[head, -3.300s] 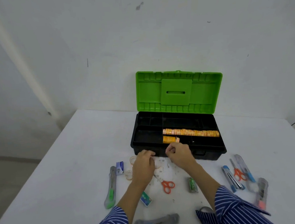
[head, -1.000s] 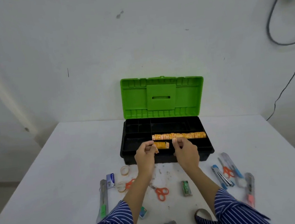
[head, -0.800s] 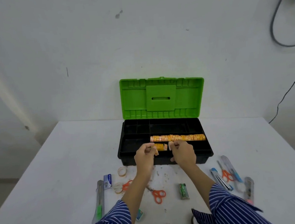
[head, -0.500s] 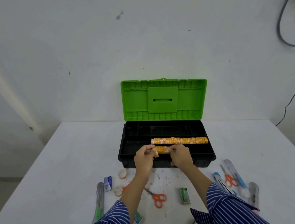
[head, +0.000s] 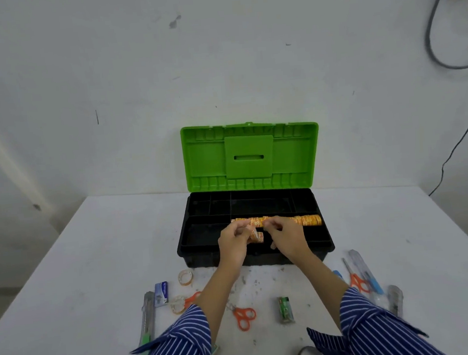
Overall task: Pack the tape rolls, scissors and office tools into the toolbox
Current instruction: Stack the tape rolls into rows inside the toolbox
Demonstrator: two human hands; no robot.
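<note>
The black toolbox (head: 205,247) stands with its green lid (head: 250,153) up. A long row of orange tape rolls (head: 307,220) lies in its middle compartment. My left hand (head: 231,244) is over the front compartment and pinches a short stack of orange tape rolls (head: 257,236). My right hand (head: 286,236) is close beside it, fingers curled and pinching at the near side of the long row. On the table in front lie orange scissors (head: 243,316), a clear tape roll (head: 185,277) and a green-tipped utility knife (head: 147,323).
A blue staple box (head: 161,292), a second pair of scissors with a tape ring (head: 185,302) and a small green box (head: 285,308) lie on the white table. At the right are orange scissors (head: 356,280), blue cutters (head: 367,273) and a clear cutter (head: 395,299). The wall is close behind.
Both hands rose from the table, carried small tape rolls over the toolbox's front wall and now reach as far as the long orange row.
</note>
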